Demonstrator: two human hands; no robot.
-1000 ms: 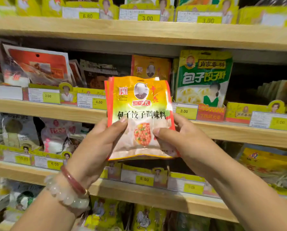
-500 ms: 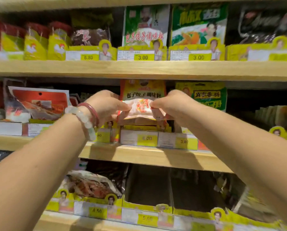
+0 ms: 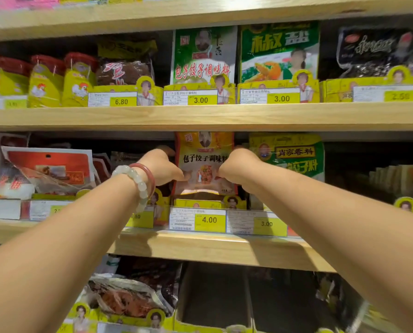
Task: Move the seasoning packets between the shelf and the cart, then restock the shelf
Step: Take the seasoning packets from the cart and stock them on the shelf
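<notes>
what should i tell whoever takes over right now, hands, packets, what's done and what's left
Left hand and right hand: both grip the orange seasoning packet by its side edges.
Packet: upright in its slot on the middle shelf, above the 4.00 price tag, beside the green packet.
Done: the packet has reached its slot.
Left: let go, check that it stands, then carry on restocking. The cart is not in view, so I cannot tell how many packets remain.
</notes>
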